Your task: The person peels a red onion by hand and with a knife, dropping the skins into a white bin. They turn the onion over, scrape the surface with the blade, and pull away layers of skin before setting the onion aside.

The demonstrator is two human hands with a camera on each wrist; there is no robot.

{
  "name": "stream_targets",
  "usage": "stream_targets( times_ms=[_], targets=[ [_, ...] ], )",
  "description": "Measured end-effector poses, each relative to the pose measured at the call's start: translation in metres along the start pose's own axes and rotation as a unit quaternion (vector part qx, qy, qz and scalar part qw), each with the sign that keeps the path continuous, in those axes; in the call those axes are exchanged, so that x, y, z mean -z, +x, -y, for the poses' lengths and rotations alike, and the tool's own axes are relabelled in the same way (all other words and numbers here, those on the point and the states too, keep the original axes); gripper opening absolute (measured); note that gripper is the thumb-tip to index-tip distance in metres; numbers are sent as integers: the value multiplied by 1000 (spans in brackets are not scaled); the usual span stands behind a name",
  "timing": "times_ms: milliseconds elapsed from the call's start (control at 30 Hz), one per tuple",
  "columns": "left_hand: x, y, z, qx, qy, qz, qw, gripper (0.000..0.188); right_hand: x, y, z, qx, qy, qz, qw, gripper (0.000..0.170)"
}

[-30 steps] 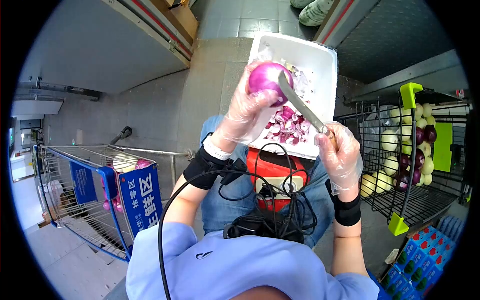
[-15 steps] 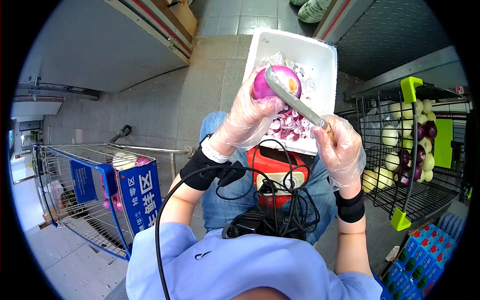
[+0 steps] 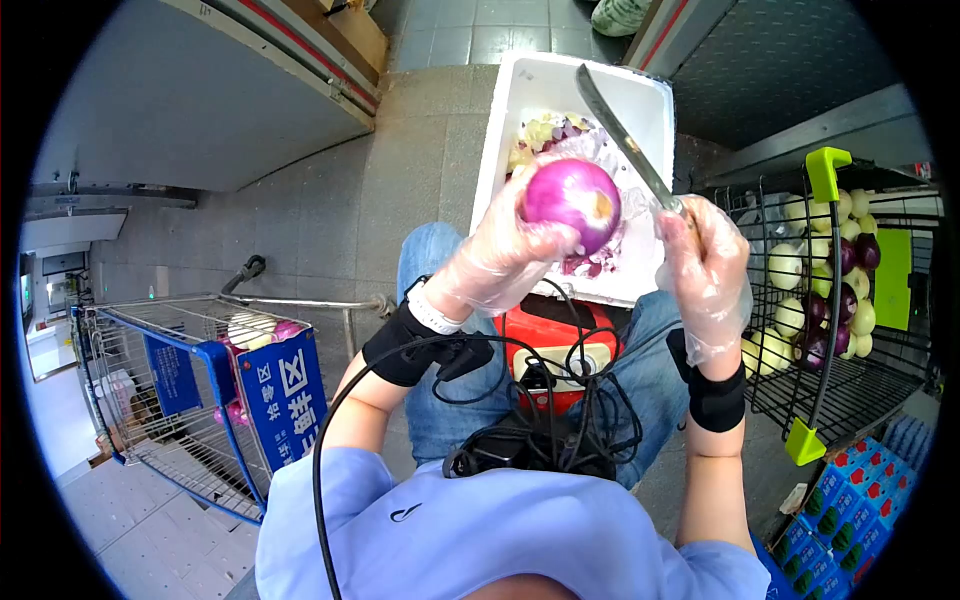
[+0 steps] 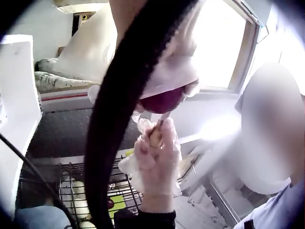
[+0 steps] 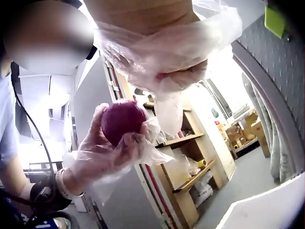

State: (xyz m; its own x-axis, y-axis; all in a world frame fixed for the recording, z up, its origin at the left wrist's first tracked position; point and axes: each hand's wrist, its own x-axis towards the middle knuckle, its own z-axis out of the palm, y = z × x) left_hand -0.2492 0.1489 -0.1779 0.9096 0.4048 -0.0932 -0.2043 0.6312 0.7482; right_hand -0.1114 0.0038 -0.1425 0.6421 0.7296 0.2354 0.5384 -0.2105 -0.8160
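Observation:
A peeled-looking purple onion (image 3: 572,205) is gripped by my gloved left hand (image 3: 497,255), its pale end facing right, above a white foam box (image 3: 655,130). My gloved right hand (image 3: 705,275) holds a knife (image 3: 630,145) by its handle; the curved blade points up and away, apart from the onion. In the right wrist view the left hand (image 5: 102,155) cups the onion (image 5: 123,121) with fingers and thumb. The left wrist view shows the right hand (image 4: 157,160) pinching the handle below the dark onion (image 4: 163,100). Onion skins and scraps (image 3: 545,135) lie in the box.
A black wire basket (image 3: 780,385) with white and purple onions stands at the right. At the left is a metal cart (image 3: 180,400) with a blue sign. Black cables (image 3: 550,430) lie over the lap, near a red and cream object (image 3: 545,345). Printed boxes (image 3: 850,500) are at lower right.
The knife blade has left the onion and swung up and away. The right hand has shifted right, and the onion has moved slightly right and nearer the body.

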Motion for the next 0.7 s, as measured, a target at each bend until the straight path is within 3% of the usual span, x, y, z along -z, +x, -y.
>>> stream_targets(
  times_ms=[200,300,400,500,600,700],
  targets=[
    [7,2,-12,-33,85,-8,996,85,10,-15,9,20,-25,81,996,15],
    [7,1,-13,-12,-40,23,999,73,6,-20,5,34,-36,78,996,15],
    [7,1,-8,-50,82,-23,995,88,7,-22,3,43,-54,80,994,15],
    [3,0,-8,-56,83,-31,994,89,9,-23,3,54,-67,83,993,16],
    [11,-1,-7,-25,-29,18,999,75,11,-25,2,64,-76,88,991,16],
    [11,-1,-7,-26,-34,18,999,77,11,-26,0,65,-85,85,991,16]
  ],
)
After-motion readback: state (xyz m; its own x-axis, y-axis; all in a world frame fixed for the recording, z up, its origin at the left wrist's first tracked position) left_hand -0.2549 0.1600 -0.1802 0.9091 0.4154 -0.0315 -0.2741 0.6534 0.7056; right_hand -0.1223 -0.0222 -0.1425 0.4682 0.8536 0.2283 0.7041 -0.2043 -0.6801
